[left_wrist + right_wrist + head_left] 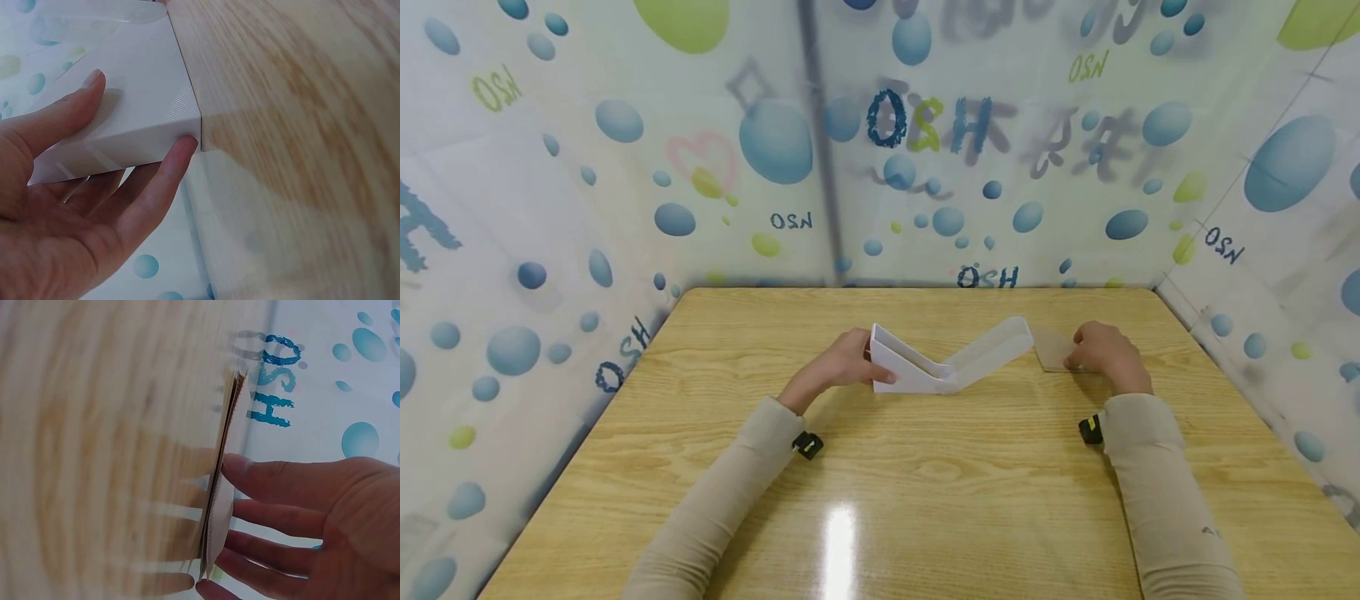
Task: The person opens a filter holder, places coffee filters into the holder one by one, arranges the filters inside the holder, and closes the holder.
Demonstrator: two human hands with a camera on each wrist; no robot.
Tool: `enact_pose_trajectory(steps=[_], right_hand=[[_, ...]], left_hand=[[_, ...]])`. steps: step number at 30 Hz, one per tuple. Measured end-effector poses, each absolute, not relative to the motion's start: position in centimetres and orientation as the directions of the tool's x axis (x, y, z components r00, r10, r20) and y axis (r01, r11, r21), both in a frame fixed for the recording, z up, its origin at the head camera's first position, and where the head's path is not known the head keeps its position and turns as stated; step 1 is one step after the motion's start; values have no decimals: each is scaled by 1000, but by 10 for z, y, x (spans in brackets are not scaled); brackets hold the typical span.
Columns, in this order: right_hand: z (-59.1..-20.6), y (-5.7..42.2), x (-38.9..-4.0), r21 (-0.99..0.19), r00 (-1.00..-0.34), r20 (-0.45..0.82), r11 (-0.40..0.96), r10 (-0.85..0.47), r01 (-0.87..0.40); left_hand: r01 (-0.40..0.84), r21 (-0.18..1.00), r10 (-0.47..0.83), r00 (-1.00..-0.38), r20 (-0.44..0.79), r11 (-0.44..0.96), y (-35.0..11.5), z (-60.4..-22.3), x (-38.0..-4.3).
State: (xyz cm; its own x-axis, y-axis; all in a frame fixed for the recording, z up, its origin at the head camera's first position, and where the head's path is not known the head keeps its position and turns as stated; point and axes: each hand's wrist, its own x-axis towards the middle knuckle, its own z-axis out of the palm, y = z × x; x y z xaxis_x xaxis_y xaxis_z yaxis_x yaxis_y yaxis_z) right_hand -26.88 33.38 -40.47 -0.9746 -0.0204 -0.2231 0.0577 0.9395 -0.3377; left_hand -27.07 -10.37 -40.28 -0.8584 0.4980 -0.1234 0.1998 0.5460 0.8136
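A white wedge-shaped holder [906, 382] with an open, sloping top stands on the table. From its low end a translucent lid [988, 354] tilts up to the right. My left hand [848, 358] grips the tall end, the thumb on one side face and the fingers around the back [119, 147]. Farther right lies a thin stack of brown paper pieces [1051, 348]; its saw-toothed edge shows in the right wrist view. My right hand [1105, 350] pinches this stack at its edge, with the thumb and fingers curled onto the paper [217, 512].
A wooden table [970, 467] with a glossy top lies under both hands. Behind it and at both sides hangs a patterned curtain [880, 208] with blue and green dots. Each sleeve cuff carries a small black device [808, 444].
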Motion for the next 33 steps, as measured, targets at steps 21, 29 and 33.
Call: enact_pose_trajectory(steps=[21,29,33], right_hand=[[-403,329,-267,-319,-982,-189,945,14,75],[-403,328,-266,-359,-978,-210,928,20,96],[-403,328,-266,-380,-978,-208,921,6,86]], left_hand=[[209,814,502,-858,-114,542,-103,-403,-272],[207,818,506,-855,-116,537,-103,-404,-273],[203,821,505,-855,-117,533,-104,-406,-273]])
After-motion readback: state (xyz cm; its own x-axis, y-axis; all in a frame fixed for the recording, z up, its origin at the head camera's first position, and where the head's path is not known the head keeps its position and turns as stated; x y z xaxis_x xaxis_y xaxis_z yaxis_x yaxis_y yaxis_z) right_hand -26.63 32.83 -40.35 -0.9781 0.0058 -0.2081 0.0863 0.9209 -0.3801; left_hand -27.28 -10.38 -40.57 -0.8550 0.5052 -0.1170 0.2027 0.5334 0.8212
